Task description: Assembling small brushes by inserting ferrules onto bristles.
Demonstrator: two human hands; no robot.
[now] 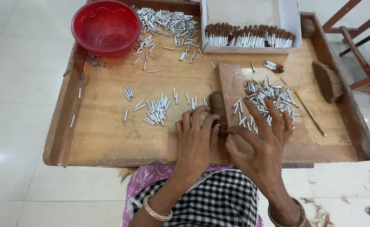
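Now, step: I'm judging that fibre is being pinched off the brown fibre tuft beside the wooden block, near the tray's front edge.
Left hand: fingers are curling loosely onto the tuft, not clenching.
Right hand: thumb and forefinger are pinching fibre strands; other fingers are spreading over the loose metal tubes.
Next move: probably calling for one tube from that pile.
Room: the wooden tray is lying bare at its front-left corner; the red bowl and white box are crowding the far edge.
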